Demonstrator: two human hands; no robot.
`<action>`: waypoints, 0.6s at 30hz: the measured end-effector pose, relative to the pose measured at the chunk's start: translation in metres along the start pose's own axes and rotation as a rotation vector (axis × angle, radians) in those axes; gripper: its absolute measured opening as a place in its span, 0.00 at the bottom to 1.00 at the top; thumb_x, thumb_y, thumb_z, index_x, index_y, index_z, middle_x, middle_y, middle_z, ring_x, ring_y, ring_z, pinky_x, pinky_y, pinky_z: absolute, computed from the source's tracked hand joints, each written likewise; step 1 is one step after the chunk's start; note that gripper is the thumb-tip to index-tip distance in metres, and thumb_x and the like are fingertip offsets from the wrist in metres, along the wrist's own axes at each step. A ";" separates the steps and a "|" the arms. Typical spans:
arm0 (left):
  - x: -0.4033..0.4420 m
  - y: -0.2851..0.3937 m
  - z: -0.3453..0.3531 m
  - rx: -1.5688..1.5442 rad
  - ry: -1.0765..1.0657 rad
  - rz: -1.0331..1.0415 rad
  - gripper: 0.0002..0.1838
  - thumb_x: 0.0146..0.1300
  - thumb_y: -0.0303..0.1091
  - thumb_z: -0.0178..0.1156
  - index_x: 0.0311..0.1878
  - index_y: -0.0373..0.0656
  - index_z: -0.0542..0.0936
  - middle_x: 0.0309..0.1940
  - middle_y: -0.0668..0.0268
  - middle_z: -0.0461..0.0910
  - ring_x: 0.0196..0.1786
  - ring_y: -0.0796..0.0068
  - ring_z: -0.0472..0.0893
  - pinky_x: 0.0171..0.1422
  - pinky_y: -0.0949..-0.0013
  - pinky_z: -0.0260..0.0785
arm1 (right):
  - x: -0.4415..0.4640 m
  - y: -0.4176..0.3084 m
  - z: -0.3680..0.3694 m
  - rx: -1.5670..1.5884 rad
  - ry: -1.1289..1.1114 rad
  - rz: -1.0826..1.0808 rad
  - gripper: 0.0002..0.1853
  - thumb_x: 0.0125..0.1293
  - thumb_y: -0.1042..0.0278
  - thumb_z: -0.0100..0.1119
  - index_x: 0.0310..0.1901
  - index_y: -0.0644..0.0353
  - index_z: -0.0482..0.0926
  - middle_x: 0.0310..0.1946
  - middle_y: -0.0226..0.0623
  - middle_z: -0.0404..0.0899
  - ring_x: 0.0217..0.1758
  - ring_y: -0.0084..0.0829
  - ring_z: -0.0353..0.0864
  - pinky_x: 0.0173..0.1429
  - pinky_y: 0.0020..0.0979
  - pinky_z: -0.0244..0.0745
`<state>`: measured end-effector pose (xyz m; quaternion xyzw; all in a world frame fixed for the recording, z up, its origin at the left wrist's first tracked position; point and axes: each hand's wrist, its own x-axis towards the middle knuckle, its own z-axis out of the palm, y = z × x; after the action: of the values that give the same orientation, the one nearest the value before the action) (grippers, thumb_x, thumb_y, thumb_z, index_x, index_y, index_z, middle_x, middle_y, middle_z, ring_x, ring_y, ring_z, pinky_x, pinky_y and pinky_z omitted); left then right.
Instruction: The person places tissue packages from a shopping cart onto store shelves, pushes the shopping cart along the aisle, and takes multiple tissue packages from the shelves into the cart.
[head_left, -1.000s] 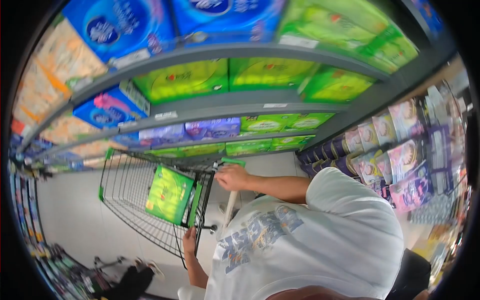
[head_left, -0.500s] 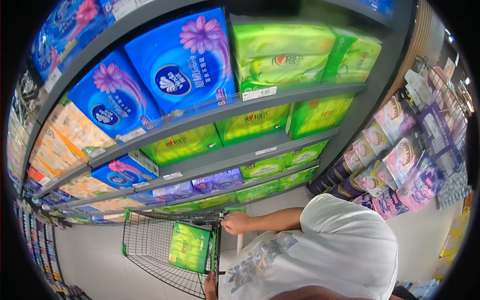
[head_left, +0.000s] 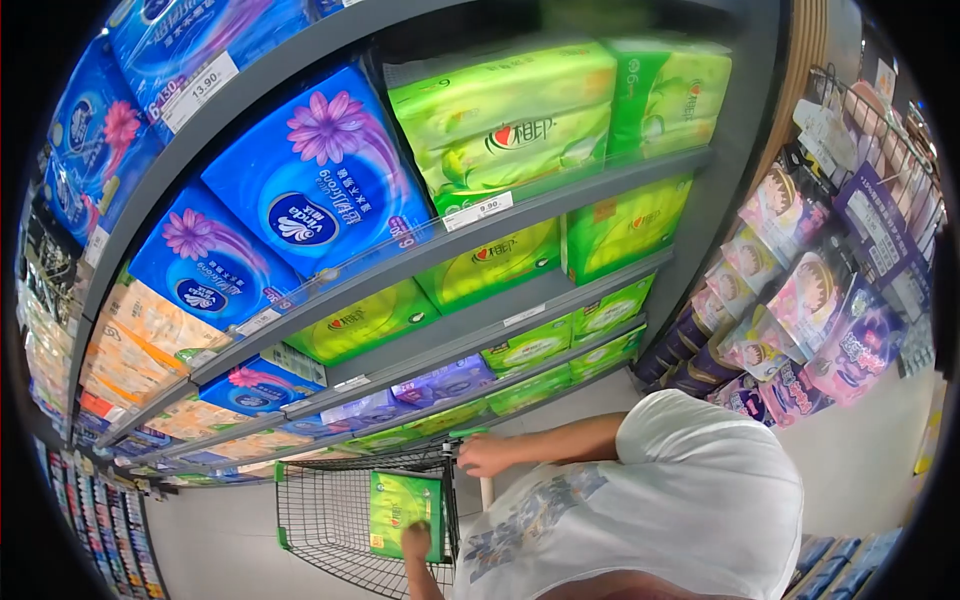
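Observation:
A black wire shopping cart (head_left: 325, 545) with green corners stands in front of me. My right hand (head_left: 485, 455) is closed round the end of its handle. In the cart lies a green pack of tissues (head_left: 392, 500) with white lettering and a red heart. My left hand (head_left: 416, 545) is over the lower right part of this pack, blurred by motion. Whether it touches the pack, and how its fingers are set, I cannot tell.
A grey shelf rack (head_left: 480, 300) runs along the cart's side. It holds blue tissue packs (head_left: 320, 180), green packs (head_left: 510, 120) and orange packs (head_left: 150, 340). Hanging pink and purple packets (head_left: 800, 300) are at the right. Another stocked shelf (head_left: 100, 510) stands at the lower left.
My left hand has left the handle side of the cart and moved over the green pack. My right hand stays on the handle. The view has shifted slightly.

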<state>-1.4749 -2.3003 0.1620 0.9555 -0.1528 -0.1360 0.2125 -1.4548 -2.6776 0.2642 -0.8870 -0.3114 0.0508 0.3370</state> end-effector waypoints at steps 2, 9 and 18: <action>0.045 0.083 -0.077 -0.156 0.200 -0.042 0.13 0.66 0.35 0.56 0.43 0.35 0.82 0.41 0.49 0.84 0.46 0.50 0.83 0.50 0.58 0.74 | -0.014 0.003 -0.038 0.130 0.150 0.050 0.15 0.60 0.61 0.61 0.46 0.57 0.82 0.46 0.43 0.79 0.51 0.45 0.77 0.56 0.44 0.72; 0.136 0.376 -0.267 -0.422 0.448 0.547 0.17 0.62 0.28 0.61 0.54 0.33 0.78 0.50 0.52 0.81 0.55 0.58 0.80 0.62 0.62 0.69 | -0.076 0.003 -0.308 -0.083 1.085 0.148 0.11 0.61 0.70 0.63 0.45 0.59 0.82 0.44 0.41 0.82 0.47 0.39 0.82 0.53 0.36 0.76; 0.203 0.568 -0.306 -0.677 0.749 0.995 0.32 0.58 0.22 0.60 0.67 0.33 0.66 0.64 0.49 0.71 0.68 0.59 0.69 0.71 0.63 0.60 | -0.137 -0.021 -0.445 -0.345 1.725 0.102 0.22 0.59 0.74 0.61 0.57 0.65 0.73 0.54 0.50 0.76 0.56 0.41 0.77 0.60 0.37 0.72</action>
<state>-1.3225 -2.7501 0.6439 0.6365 -0.4370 0.2751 0.5729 -1.4419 -2.9980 0.6023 -0.6676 0.0885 -0.6696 0.3132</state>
